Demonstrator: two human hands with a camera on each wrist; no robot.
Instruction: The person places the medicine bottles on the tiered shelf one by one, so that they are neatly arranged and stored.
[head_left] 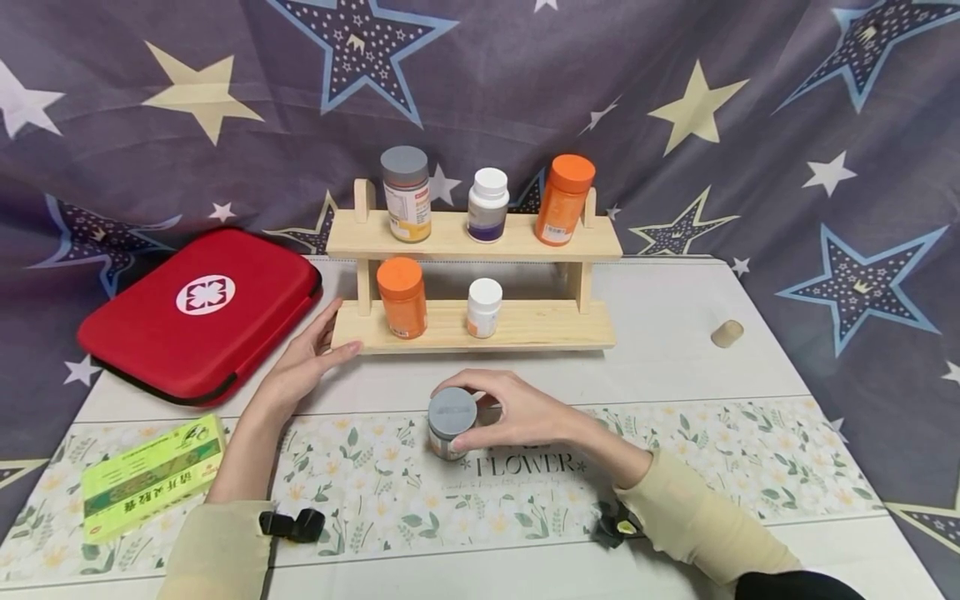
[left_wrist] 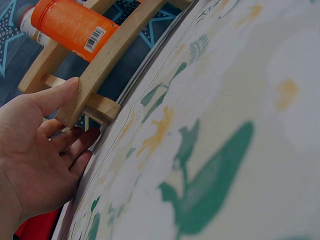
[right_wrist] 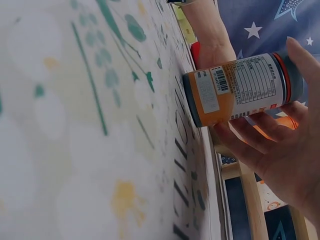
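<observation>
My right hand [head_left: 510, 408] holds a grey-lidded bottle [right_wrist: 235, 90] upright over the flowered strip of the table, thumb on one side and fingers on the other. A white and orange label with a barcode shows in the right wrist view. My left hand [head_left: 303, 362] grips the left end of the lower board of a two-tier wooden shelf [head_left: 525, 333], its thumb on the board and its fingers curled behind. On that board stand an orange bottle [head_left: 402, 300] and a small white bottle [head_left: 483, 308]. The upper board bears a grey-lidded bottle [head_left: 407, 196], a white-capped bottle [head_left: 488, 206] and an orange bottle [head_left: 565, 200].
A red first-aid case [head_left: 202, 321] lies left of the shelf, close to my left hand. Nearer the front left is a green medicine box [head_left: 153, 479]. A small tan cylinder [head_left: 727, 333] lies at the right. Star-patterned cloth [head_left: 480, 83] hangs behind the table.
</observation>
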